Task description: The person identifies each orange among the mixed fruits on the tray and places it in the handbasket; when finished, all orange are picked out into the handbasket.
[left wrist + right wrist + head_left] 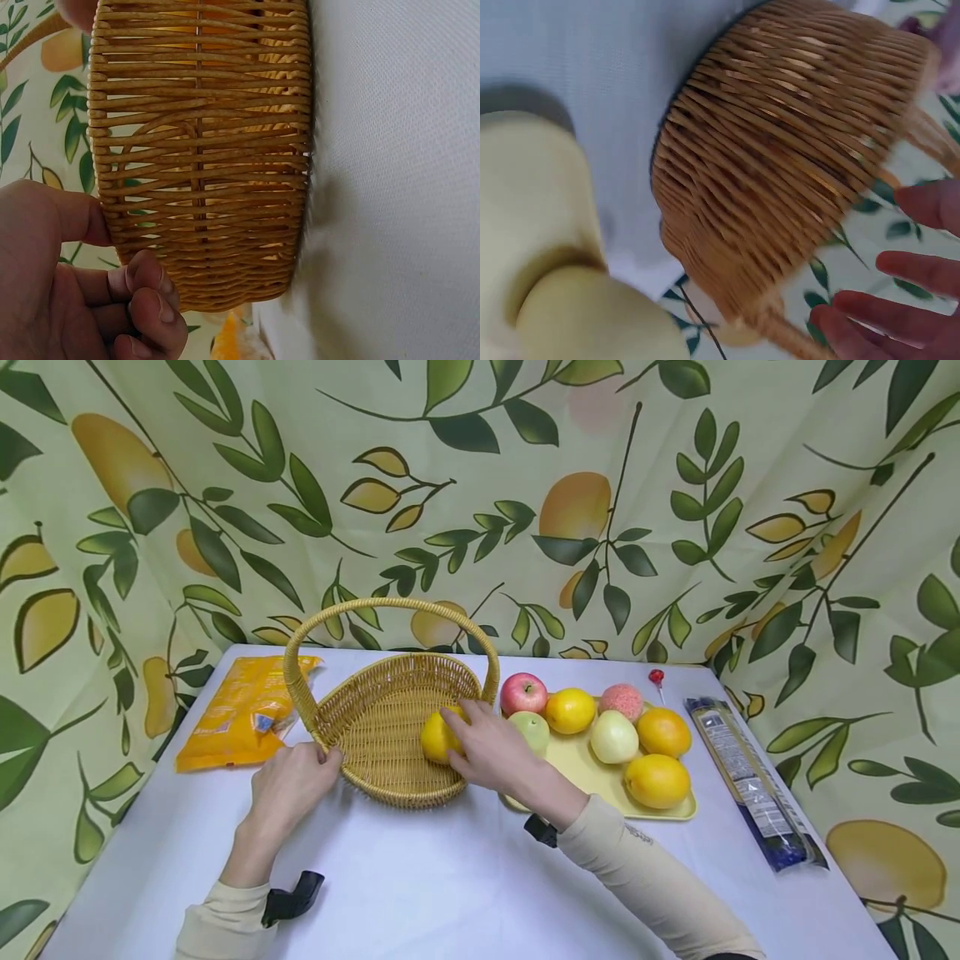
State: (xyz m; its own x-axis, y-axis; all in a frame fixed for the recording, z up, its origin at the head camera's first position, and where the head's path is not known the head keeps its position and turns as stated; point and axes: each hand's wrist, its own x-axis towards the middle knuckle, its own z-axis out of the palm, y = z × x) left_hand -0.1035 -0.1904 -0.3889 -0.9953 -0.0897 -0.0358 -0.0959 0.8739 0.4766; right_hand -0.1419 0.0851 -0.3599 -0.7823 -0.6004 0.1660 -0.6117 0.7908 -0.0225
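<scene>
A wicker basket (390, 727) with a tall arched handle stands on the table. My left hand (296, 781) pinches its left rim between thumb and curled fingers; in the left wrist view the hand (97, 277) is at the woven wall's edge. A yellow citrus fruit (438, 739) lies inside at the basket's right. Over it is my right hand (495, 743), partly covering it. In the right wrist view the fingers (907, 315) are spread and fairly straight above the basket rim, and no fruit shows between them. Whether they touch the fruit is hidden.
Right of the basket, a pale yellow tray (581, 777) bears several fruits, with a red apple (523, 693) at its back left corner. A lollipop (657, 678) and a long dark packet (753, 781) lie farther right. An orange bag (240, 710) lies at left.
</scene>
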